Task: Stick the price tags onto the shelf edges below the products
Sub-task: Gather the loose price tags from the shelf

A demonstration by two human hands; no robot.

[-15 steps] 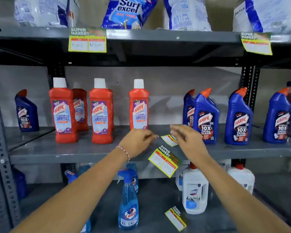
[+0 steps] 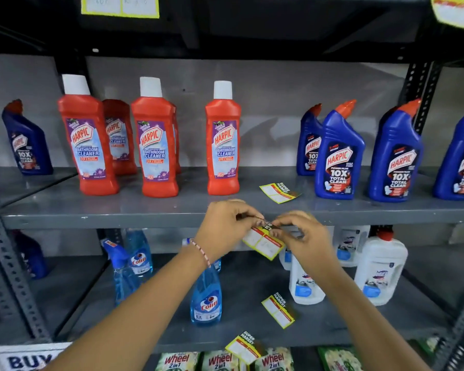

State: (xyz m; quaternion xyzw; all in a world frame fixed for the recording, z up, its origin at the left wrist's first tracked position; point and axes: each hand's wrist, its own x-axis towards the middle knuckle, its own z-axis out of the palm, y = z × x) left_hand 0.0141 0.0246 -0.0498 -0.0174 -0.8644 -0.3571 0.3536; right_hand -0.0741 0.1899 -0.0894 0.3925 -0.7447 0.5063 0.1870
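Observation:
A yellow price tag (image 2: 263, 243) hangs tilted against the front edge of the middle grey shelf (image 2: 105, 219), below the gap between red and blue Harpic bottles. My left hand (image 2: 224, 228) pinches its top left corner. My right hand (image 2: 303, 236) pinches its top right corner. Both hands are at the shelf edge. A loose price tag (image 2: 279, 192) lies flat on the middle shelf beside a blue Harpic bottle (image 2: 338, 153). Another tag (image 2: 279, 310) lies on the lower shelf, and one more tag (image 2: 245, 346) hangs on the lower shelf's edge.
Red Harpic bottles (image 2: 223, 140) stand left of centre on the middle shelf. Blue Colin spray bottles (image 2: 205, 298) and white jugs (image 2: 379, 269) fill the lower shelf. Wheel packets (image 2: 220, 361) sit at the bottom. Two tags (image 2: 119, 6) hang on the top shelf edge.
Both hands came down from the shelf top to the tag at the shelf edge and took hold of its upper corners. The camera moved closer and lower.

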